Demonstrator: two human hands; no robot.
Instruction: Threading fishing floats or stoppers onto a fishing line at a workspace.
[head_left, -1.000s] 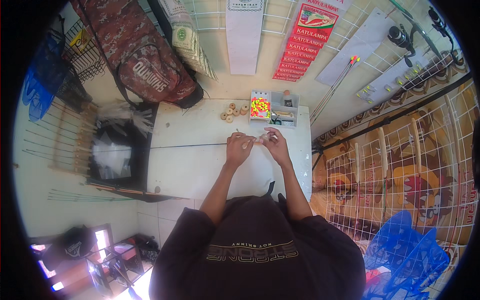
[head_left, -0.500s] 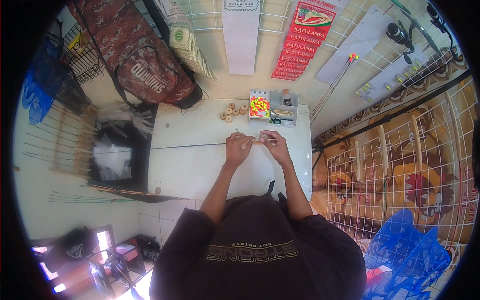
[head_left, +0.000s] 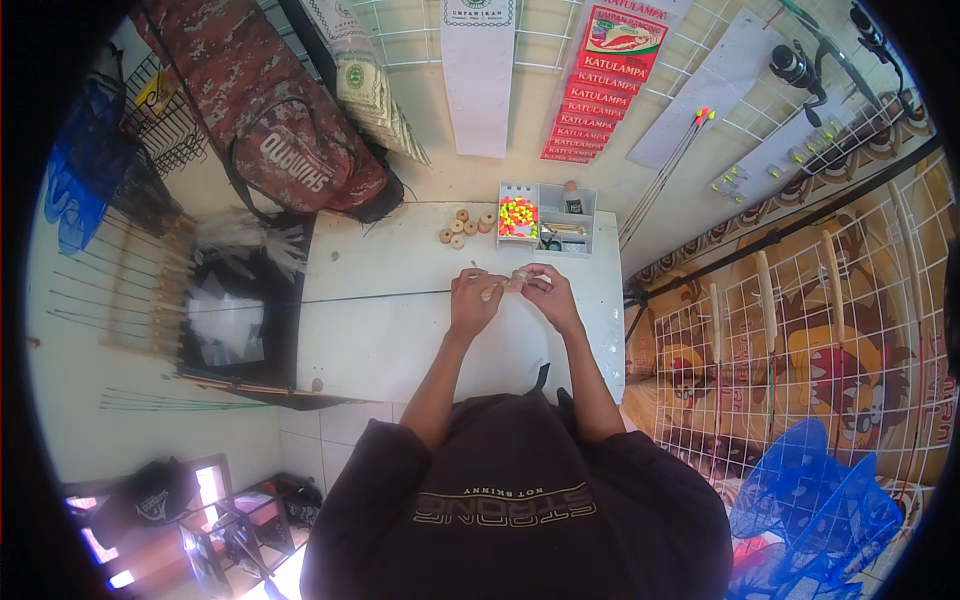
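Observation:
Over the middle of the white table (head_left: 400, 350), my two hands work close together. My left hand (head_left: 470, 302) is closed on a thin dark fishing rod (head_left: 370, 296), which stretches out to the left across the table; a tan butt end (head_left: 489, 292) shows by its thumb. Fingers of my right hand (head_left: 552, 298) pinch a small, pale roundish piece (head_left: 520, 279) against the rod's right end. Its exact kind is too small to tell, and the fingers partly cover it.
Several tan cork or wooden rings (head_left: 458, 228) lie beyond my hands. Beside them stands a white compartment tray (head_left: 590, 215) holding bright yellow and orange pieces (head_left: 518, 217). A camouflage bag (head_left: 290, 150) leans at the back left. Blue nets (head_left: 810, 500) hang at lower right.
My right hand has turned a little, bringing the roundish piece slightly left and closer to my left fingers. My left hand keeps its grip on the rod.

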